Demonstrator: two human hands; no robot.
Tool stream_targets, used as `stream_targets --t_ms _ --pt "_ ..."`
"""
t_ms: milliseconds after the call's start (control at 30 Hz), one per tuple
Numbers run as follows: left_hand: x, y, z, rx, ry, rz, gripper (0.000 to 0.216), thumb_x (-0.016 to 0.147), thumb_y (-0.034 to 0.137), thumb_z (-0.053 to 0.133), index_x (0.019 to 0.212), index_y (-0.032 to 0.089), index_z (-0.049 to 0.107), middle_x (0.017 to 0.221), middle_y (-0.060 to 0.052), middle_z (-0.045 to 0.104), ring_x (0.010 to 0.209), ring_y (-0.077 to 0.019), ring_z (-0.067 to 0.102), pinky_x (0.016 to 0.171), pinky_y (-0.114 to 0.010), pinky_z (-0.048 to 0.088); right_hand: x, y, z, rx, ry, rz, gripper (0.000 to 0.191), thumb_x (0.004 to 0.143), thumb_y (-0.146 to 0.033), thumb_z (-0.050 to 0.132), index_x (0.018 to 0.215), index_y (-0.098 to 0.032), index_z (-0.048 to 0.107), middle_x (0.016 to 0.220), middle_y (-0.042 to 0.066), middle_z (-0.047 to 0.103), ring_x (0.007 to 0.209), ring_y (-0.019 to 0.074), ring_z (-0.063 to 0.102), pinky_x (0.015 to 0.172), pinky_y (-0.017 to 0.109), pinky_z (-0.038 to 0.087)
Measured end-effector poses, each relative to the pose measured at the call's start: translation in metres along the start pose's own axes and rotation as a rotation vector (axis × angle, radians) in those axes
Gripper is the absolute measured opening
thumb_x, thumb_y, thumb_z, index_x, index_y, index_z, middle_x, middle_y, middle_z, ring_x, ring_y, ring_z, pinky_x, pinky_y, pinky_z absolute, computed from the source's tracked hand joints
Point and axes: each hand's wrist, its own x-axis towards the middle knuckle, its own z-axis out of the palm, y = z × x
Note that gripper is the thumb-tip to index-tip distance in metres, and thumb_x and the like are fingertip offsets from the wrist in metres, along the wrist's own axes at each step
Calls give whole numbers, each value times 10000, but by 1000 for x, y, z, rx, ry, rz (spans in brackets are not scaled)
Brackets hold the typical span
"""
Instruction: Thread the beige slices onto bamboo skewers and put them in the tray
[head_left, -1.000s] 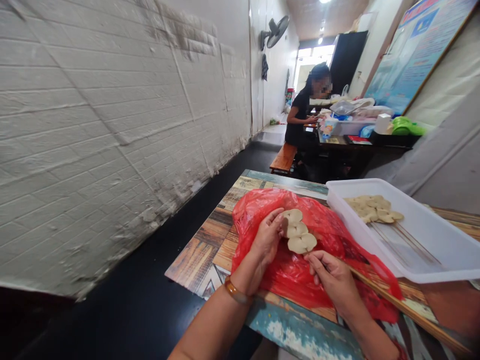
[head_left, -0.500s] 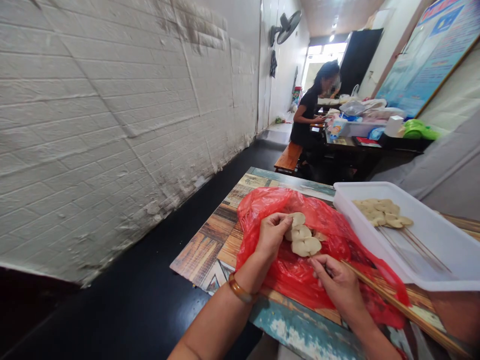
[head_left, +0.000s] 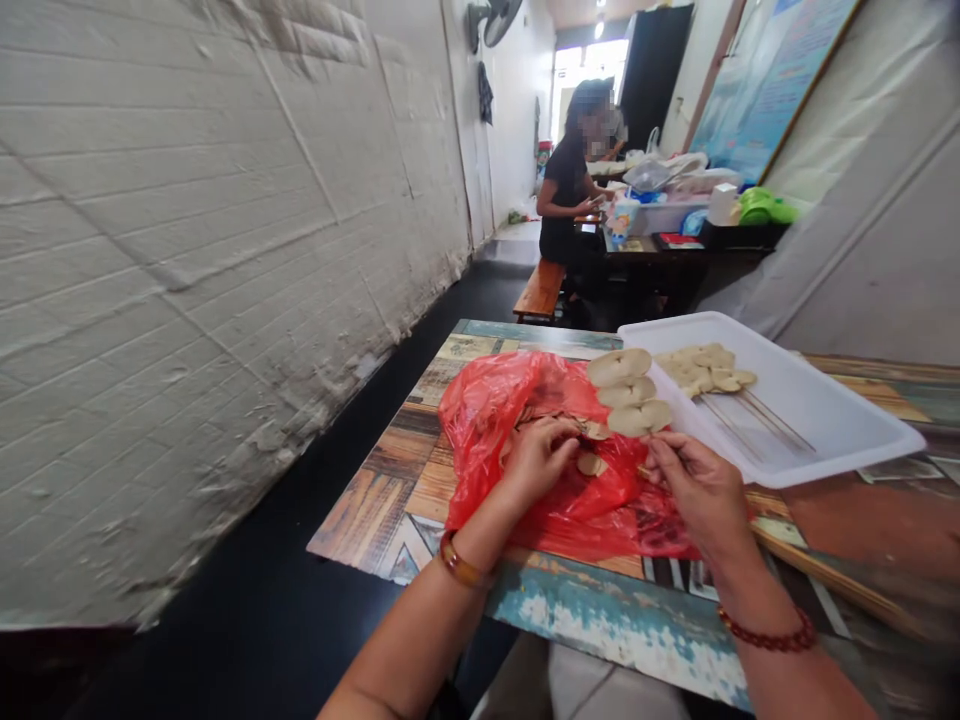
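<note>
My right hand (head_left: 694, 487) is closed on a thin wooden skewer carrying three pale round slices (head_left: 628, 392), lifted toward the near edge of the white tray (head_left: 840, 430). My left hand (head_left: 540, 455) reaches into the red plastic bag (head_left: 495, 410), fingers curled over loose pale slices (head_left: 590, 462) inside it. Several finished skewers (head_left: 705, 368) lie in the tray's far end. The bag rests on the patterned wooden table (head_left: 405, 490).
A white brick wall runs along the left with a dark floor beside the table. Farther back another person sits on a bench (head_left: 540, 290) at a cluttered dark table (head_left: 675, 240). Loose skewer sticks (head_left: 832, 580) lie at the right.
My right hand has raised the loaded skewer up and right toward the tray. My left hand let go of the slices and dropped into the bag. The view shifted right.
</note>
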Motion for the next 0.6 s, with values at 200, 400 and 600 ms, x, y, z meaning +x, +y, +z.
stream_targets --t_ms 200,400,600 --pt "-4 -3 15 558 -170 120 175 786 233 572 915 182 679 1000 -112 606 953 -242 549 828 -347 412 -1 -8 4 -56 -76 -5 319 807 -505 577 839 -195 647 636 10 590 517 140 537 494 247 439" --pt "-7 -6 22 579 -185 127 137 744 246 626 858 175 648 1008 -112 583 962 -243 524 823 -348 409 -4 -20 7 -61 -116 -25 322 812 -502 564 800 -194 658 617 4 589 494 133 530 473 230 427" --pt "-6 -6 23 388 -157 84 101 725 165 596 826 171 598 901 -80 604 856 -204 534 763 -315 403 -5 -17 7 -56 -143 -22 289 831 -462 558 806 -188 647 618 -6 586 500 124 527 480 222 421"
